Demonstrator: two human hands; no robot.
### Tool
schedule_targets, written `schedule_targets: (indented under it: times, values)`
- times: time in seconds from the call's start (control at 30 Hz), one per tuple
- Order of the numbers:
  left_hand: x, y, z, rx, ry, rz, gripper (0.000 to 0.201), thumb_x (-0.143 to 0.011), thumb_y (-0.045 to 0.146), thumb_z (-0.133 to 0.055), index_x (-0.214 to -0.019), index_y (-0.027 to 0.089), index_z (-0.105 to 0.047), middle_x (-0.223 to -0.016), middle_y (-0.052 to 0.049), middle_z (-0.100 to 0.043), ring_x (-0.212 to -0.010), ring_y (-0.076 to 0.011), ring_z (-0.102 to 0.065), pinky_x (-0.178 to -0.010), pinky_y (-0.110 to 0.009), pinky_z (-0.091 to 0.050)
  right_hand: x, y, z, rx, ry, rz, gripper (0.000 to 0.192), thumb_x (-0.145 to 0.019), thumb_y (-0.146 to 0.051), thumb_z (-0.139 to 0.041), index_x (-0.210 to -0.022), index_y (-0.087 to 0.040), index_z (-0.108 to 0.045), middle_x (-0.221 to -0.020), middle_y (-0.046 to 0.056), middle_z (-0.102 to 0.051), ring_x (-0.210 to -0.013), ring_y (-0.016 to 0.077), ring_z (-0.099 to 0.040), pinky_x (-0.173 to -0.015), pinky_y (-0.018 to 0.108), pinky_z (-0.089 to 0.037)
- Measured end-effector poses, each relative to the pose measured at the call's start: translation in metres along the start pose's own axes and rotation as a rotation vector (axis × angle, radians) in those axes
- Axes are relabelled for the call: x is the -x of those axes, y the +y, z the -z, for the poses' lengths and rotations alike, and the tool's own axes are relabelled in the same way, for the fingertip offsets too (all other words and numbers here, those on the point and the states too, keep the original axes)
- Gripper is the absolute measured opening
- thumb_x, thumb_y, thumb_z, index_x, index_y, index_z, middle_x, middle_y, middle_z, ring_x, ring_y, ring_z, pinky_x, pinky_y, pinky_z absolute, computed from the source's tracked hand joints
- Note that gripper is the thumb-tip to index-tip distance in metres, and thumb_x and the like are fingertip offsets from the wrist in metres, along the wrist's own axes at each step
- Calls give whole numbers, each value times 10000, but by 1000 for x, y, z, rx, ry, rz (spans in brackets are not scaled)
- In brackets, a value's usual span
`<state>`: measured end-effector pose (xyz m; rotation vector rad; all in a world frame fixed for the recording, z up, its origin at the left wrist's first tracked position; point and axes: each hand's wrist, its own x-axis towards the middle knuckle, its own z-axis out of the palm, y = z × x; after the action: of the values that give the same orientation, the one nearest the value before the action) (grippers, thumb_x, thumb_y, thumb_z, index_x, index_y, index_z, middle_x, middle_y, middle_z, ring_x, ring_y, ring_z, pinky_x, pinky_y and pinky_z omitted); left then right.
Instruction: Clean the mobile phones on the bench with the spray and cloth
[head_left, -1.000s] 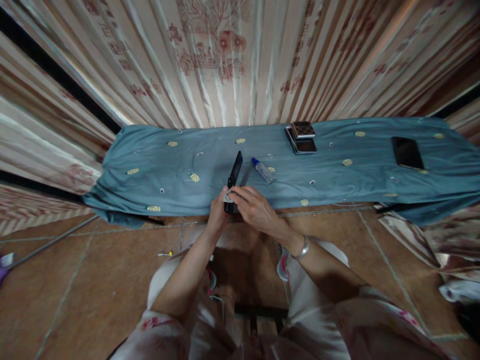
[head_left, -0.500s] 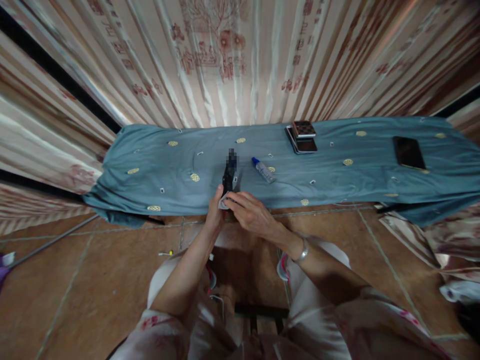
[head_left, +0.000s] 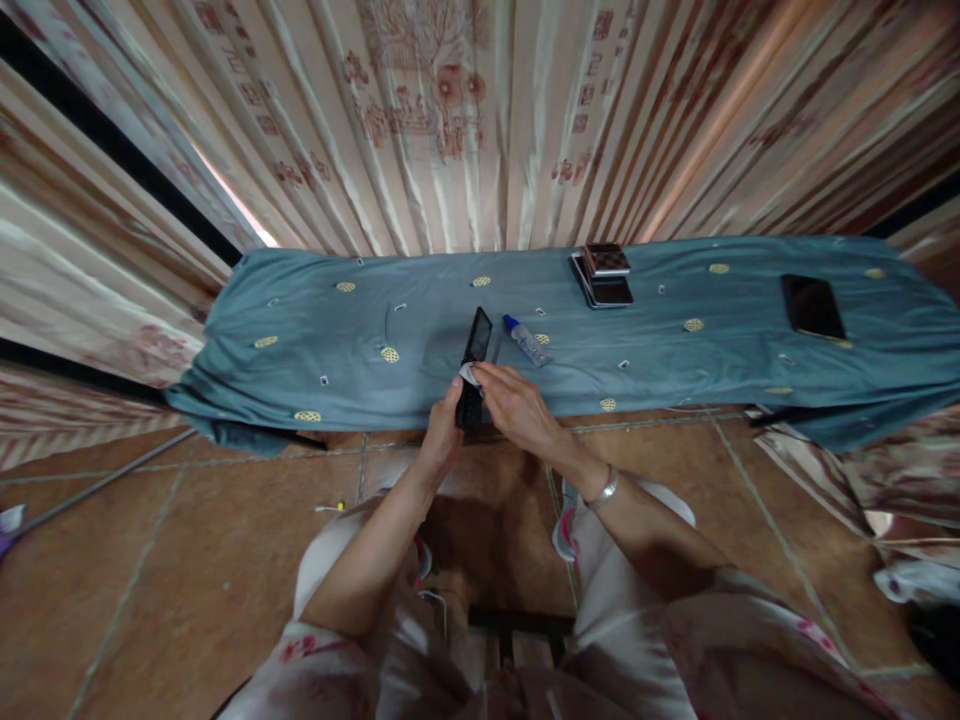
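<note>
- One small clear plastic bottle with a blue cap (head_left: 525, 341) lies on the teal cloth-covered table (head_left: 315, 330); its contents cannot be told.
- Left hand (head_left: 442, 432) grips the black slab phone (head_left: 473, 372) at its lower end; right hand (head_left: 517, 405) presses a small white wipe (head_left: 468, 374) against its face.
- Three phones in all: two more, a stacked dark phone (head_left: 606, 290) and a flat black phone (head_left: 812, 305), lie well apart.

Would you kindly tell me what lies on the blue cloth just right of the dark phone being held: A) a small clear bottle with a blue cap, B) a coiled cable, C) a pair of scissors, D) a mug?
A: a small clear bottle with a blue cap lies on the blue cloth, just right of the dark phone.
</note>
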<state>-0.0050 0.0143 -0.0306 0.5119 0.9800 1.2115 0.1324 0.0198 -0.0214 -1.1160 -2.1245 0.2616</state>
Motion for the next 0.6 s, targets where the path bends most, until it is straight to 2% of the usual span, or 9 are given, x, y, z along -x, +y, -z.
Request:
schedule_targets:
  times: [0.27,0.6]
  values:
    - [1,5,-1,46,2,-23,322,-791,421,-710,-962,149,-733,-912,-18,-722,-961,-165,-636,-901,-267,-443,1,6,-3,21,-13,-14,417,-957,-119,-349,-1298,-130,-589,-1281,171,-642,-1198,244,-589,-1025,454,-506]
    - [-3,9,-2,131,34,-15,306,-860,417,-619,-901,132,-723,-853,-32,-717,-885,-161,-653,-866,-269,-461,3,1,-8,-56,-23,-49,423,-936,-108,-368,-1295,-138,-590,-1334,135,-624,-1232,207,-603,-1074,387,-494]
